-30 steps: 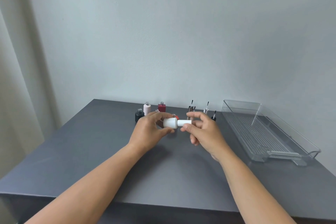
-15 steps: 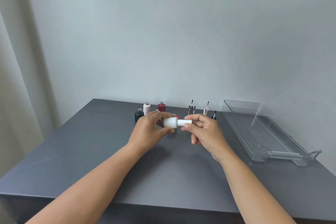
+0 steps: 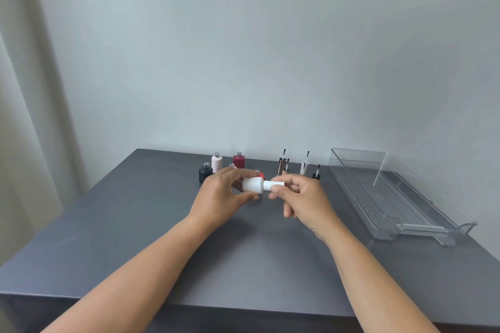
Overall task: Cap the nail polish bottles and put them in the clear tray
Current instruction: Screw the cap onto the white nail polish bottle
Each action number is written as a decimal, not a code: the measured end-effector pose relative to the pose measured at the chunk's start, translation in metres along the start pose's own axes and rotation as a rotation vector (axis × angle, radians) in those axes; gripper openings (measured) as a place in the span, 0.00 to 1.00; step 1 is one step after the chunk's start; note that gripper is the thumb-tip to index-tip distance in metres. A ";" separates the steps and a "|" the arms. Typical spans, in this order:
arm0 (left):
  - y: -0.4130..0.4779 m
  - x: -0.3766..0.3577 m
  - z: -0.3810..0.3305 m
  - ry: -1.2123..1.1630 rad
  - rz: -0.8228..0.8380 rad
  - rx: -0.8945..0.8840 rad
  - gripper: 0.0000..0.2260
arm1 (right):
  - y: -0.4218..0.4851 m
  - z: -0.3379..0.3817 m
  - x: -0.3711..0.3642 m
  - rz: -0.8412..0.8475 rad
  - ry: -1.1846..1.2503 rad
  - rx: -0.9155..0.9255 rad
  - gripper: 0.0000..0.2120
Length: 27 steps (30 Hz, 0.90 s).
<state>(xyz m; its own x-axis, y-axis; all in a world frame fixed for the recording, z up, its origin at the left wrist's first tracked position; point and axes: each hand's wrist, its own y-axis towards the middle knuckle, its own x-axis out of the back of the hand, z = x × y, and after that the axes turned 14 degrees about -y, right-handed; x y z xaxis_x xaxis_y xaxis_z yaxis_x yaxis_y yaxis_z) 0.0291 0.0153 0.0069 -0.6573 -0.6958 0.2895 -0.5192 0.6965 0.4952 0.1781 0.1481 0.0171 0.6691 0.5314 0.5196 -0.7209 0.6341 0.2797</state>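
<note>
Single head-worn view — forward and down, close over the table (image 3: 135,238) — toward the wall (image 3: 243,48).

Matt grey table (image 3: 135,238), clear glossy plastic tray (image 3: 460,220), matt white bottle (image 3: 253,185)

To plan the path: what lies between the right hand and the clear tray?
Between right hand and clear tray, the head view shows only bare table.

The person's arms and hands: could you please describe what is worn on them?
Nothing visible. The left forearm and right forearm are bare to the frame's edge, with no sleeves. The left hand and right hand show no gloves, rings, watch or bracelet.
</note>
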 end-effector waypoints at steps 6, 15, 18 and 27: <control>0.000 0.000 -0.001 0.022 0.012 -0.009 0.19 | 0.000 -0.002 0.001 -0.016 -0.038 -0.026 0.09; 0.000 -0.001 0.002 0.033 0.057 0.018 0.19 | 0.003 -0.009 -0.005 -0.070 -0.210 0.070 0.09; 0.001 0.000 0.004 0.080 0.080 0.032 0.17 | 0.003 -0.012 -0.006 -0.072 -0.325 0.061 0.03; 0.000 0.002 0.005 0.179 0.121 -0.010 0.16 | -0.002 -0.009 -0.002 -0.013 -0.586 0.116 0.05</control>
<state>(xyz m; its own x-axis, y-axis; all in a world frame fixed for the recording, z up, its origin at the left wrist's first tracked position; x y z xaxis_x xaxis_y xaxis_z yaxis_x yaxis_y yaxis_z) 0.0256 0.0147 0.0033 -0.6062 -0.6282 0.4878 -0.4364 0.7755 0.4562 0.1798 0.1511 0.0081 0.4904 0.1046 0.8652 -0.7503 0.5558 0.3580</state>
